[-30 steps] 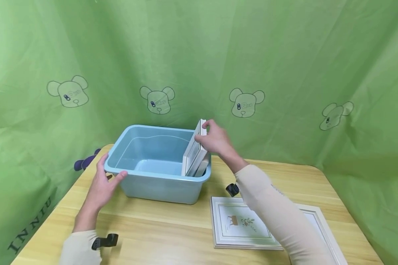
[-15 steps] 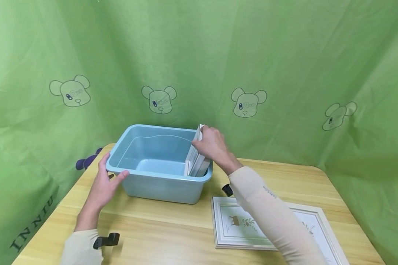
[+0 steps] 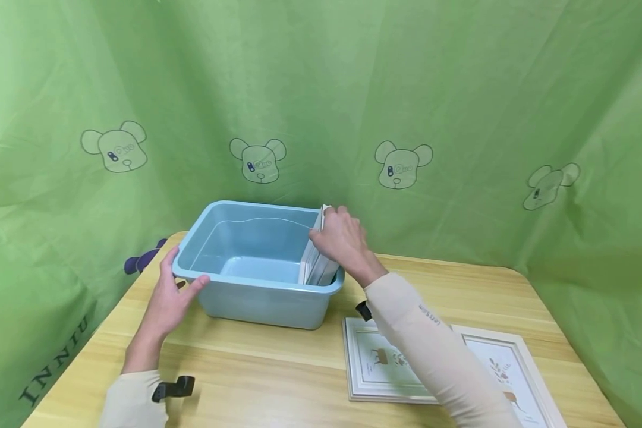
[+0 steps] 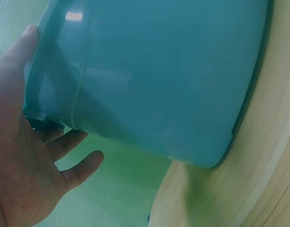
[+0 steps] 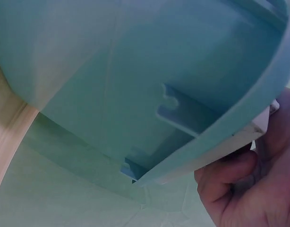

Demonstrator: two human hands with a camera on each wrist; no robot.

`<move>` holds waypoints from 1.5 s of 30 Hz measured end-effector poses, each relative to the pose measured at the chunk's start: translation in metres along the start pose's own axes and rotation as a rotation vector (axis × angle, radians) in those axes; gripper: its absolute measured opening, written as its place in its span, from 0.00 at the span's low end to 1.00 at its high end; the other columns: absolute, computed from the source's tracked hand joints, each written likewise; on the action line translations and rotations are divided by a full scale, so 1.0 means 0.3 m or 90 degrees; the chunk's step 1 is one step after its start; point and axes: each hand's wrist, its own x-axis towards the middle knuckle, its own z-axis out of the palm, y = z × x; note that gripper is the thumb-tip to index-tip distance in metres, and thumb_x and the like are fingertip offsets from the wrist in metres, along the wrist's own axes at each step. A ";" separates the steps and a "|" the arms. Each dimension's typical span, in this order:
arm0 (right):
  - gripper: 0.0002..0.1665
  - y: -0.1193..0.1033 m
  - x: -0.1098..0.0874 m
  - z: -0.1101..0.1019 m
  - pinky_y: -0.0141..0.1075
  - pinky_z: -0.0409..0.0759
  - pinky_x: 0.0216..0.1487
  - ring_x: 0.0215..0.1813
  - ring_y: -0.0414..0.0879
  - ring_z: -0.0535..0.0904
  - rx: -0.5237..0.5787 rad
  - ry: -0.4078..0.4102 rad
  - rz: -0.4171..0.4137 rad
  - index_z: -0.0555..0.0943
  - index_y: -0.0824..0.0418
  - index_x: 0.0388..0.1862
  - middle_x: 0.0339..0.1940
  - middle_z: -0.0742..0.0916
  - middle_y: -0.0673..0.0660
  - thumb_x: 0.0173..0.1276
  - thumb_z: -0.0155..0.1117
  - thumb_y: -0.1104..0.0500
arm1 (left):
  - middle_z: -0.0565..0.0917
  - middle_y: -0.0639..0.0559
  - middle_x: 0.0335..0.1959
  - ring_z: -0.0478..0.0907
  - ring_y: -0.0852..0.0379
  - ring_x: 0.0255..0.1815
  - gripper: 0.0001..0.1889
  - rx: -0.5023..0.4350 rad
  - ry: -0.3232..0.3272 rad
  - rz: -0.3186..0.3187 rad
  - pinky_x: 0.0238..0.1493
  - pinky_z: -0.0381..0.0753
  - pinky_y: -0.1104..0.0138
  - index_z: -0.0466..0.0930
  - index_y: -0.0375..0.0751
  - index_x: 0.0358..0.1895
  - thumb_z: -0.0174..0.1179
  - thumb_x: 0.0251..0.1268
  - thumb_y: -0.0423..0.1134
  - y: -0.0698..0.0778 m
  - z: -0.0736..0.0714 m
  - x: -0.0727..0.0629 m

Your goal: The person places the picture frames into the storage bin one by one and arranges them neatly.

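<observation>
"Green curtain (image 3: 310, 71), printed with bear heads, hangs behind the wooden table (image 3: 278, 368). What do you get of the fingers?"

"I see the right hand (image 3: 342, 238) clamped on a white picture frame (image 3: 309, 261) near its top, fingers bent. The left hand (image 3: 171, 291) grips the blue plastic basin (image 3: 262, 303) at its near left corner, thumb over the front rim, fingers apart along the side."

"Anything extra from the wrists?"

"On the left wrist camera, the little finger (image 4: 86, 168) stands clear of the wall; my head view hides that. The right one gives me notched ribs (image 5: 183, 113) under the rim."

"And the frame?"

"Plain moulding, standing on edge with at least one other, inside the basin's right end. I can't count them. The basin sits by the table's back left corner. Two framed leafy prints (image 3: 505, 365) lie flat toward the right edge, partly hidden by the right sleeve (image 3: 433, 345)."
</observation>
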 end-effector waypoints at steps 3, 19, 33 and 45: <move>0.36 0.003 -0.004 0.006 0.37 0.77 0.22 0.31 0.53 0.76 -0.024 0.004 0.001 0.73 0.67 0.62 0.47 0.76 0.62 0.62 0.62 0.44 | 0.56 0.33 0.75 0.56 0.32 0.74 0.49 -0.002 -0.002 0.001 0.69 0.58 0.33 0.34 0.48 0.78 0.61 0.66 0.52 0.006 0.002 0.000; 0.37 0.006 -0.027 0.018 0.35 0.75 0.18 0.27 0.52 0.76 -0.035 0.014 -0.010 0.72 0.63 0.65 0.50 0.74 0.61 0.61 0.62 0.45 | 0.55 0.33 0.75 0.54 0.32 0.74 0.50 0.004 -0.003 -0.008 0.69 0.56 0.32 0.33 0.49 0.78 0.60 0.66 0.53 0.001 0.001 -0.003; 0.36 0.053 -0.084 0.020 0.39 0.75 0.28 0.37 0.52 0.76 0.002 0.052 -0.028 0.72 0.54 0.66 0.53 0.78 0.59 0.67 0.49 0.34 | 0.55 0.33 0.75 0.55 0.32 0.74 0.49 -0.003 -0.004 -0.004 0.69 0.58 0.32 0.32 0.49 0.78 0.60 0.66 0.52 0.005 0.002 -0.005; 0.39 0.129 -0.163 0.037 0.39 0.72 0.39 0.43 0.51 0.72 0.019 0.081 -0.059 0.70 0.52 0.68 0.51 0.79 0.59 0.68 0.44 0.30 | 0.54 0.33 0.76 0.54 0.32 0.75 0.49 -0.004 -0.007 -0.008 0.69 0.57 0.32 0.32 0.49 0.78 0.60 0.66 0.52 0.006 0.002 -0.008</move>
